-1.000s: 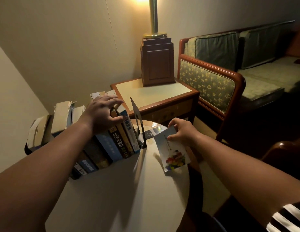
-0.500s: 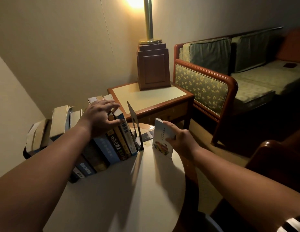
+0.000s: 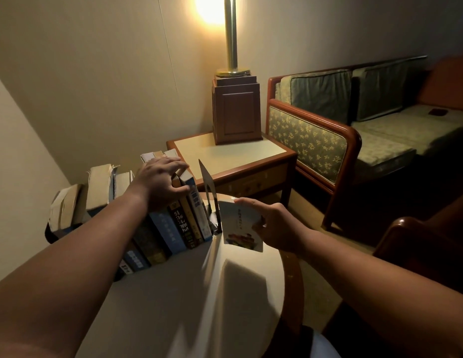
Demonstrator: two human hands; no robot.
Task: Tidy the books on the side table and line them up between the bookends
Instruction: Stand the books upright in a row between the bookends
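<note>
1. Books (image 3: 173, 228) stand in a leaning row on the round side table (image 3: 173, 306), left of the metal bookend (image 3: 211, 200). Their spines have writing, too dim to read.
2. Left hand (image 3: 160, 183) rests on top of the row, fingers spread.
3. Right hand (image 3: 274, 226) pinches a thin book (image 3: 239, 223) just right of the bookend. Its cover shows small writing I cannot read and a bright picture.
4. Behind the bookend sit a square table (image 3: 233, 156), a lamp (image 3: 235, 109) and a green sofa (image 3: 328, 130).
</note>
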